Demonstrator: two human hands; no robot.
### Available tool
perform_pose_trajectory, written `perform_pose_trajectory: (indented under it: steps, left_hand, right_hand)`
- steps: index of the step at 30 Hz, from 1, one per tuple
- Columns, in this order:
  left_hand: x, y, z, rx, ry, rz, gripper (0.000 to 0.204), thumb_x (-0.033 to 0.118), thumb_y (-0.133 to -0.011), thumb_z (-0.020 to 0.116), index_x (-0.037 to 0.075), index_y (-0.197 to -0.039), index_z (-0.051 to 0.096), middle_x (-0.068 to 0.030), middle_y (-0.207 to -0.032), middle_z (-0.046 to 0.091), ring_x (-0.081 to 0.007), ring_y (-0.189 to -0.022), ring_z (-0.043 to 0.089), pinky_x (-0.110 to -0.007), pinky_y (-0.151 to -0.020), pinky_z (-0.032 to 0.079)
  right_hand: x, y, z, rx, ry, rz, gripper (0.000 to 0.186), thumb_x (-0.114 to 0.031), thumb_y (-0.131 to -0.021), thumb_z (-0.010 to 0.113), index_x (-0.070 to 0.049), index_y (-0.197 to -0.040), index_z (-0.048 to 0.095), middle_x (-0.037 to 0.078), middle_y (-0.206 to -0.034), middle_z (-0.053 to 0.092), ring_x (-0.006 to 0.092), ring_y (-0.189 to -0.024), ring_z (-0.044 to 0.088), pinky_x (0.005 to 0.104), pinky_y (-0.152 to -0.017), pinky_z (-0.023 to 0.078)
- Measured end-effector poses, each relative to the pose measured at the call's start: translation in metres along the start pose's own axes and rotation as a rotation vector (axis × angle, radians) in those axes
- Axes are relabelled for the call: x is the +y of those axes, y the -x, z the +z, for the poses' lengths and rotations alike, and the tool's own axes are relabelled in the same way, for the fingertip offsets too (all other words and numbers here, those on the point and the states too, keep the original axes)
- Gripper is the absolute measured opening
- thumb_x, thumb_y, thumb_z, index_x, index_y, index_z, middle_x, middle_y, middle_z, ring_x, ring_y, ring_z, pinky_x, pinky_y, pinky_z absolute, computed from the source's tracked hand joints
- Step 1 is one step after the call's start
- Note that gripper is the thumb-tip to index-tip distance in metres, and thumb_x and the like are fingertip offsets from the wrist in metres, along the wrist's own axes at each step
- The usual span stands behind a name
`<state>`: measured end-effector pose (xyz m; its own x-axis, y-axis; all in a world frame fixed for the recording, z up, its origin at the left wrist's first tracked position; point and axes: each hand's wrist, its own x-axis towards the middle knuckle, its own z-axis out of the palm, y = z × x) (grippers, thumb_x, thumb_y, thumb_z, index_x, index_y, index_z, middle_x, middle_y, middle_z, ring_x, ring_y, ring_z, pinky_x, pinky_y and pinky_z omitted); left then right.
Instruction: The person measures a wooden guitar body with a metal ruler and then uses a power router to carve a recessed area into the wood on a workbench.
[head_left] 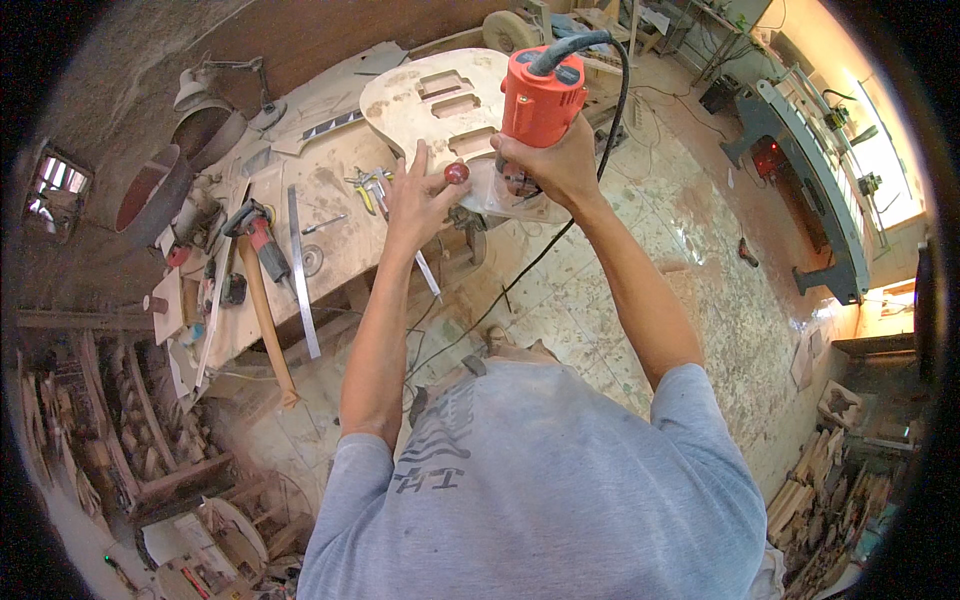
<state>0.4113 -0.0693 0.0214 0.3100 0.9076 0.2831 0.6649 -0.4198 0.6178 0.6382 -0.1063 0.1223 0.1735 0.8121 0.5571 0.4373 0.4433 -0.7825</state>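
My right hand [560,160] grips the orange-red router [540,95], whose clear base plate [515,205] rests at the near edge of a pale guitar-shaped wooden body [410,90] with rectangular cut-outs. A dark hose or cable arches from the router's top. My left hand [425,190] holds a round red knob [456,172] on the router's base, with one finger reaching up along the wood. Left of that hand lie pliers [370,192] and metal strips. The bit is hidden.
The cluttered workbench [330,235] carries an angle grinder [262,240], metal rulers [300,270] and a lamp [260,90]. A black cord [510,282] runs across the dusty tiled floor [640,300]. A grey machine [800,190] stands right; wood offcuts fill both lower corners.
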Motion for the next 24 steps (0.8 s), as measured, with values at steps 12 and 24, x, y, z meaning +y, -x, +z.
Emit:
perform_pose_trajectory:
  steps: [12, 24]
  left_hand:
    - [-0.002, -0.011, -0.001, -0.002, -0.036, -0.028, 0.041, 0.057, -0.091, 0.07, 0.031, -0.121, 0.08, -0.0196, -0.17, 0.03, -0.0512, -0.153, 0.029, -0.074, -0.12, 0.006]
    - [-0.013, -0.027, 0.0, -0.003, -0.022, -0.065, 0.042, 0.056, -0.094, 0.068, 0.031, -0.125, 0.079, -0.0207, -0.172, 0.022, -0.0509, -0.157, 0.016, -0.073, -0.121, 0.001]
  right_hand:
    - [0.002, -0.01, 0.004, -0.036, 0.064, -0.027, 0.063, -0.029, -0.073, 0.091, -0.003, -0.124, 0.067, 0.006, -0.103, 0.074, 0.0152, -0.092, 0.071, 0.0329, -0.084, 0.057]
    - [0.018, -0.024, 0.016, -0.02, 0.071, -0.002, 0.068, -0.037, -0.068, 0.092, -0.003, -0.121, 0.067, 0.01, -0.103, 0.075, 0.0207, -0.092, 0.073, 0.0359, -0.085, 0.058]
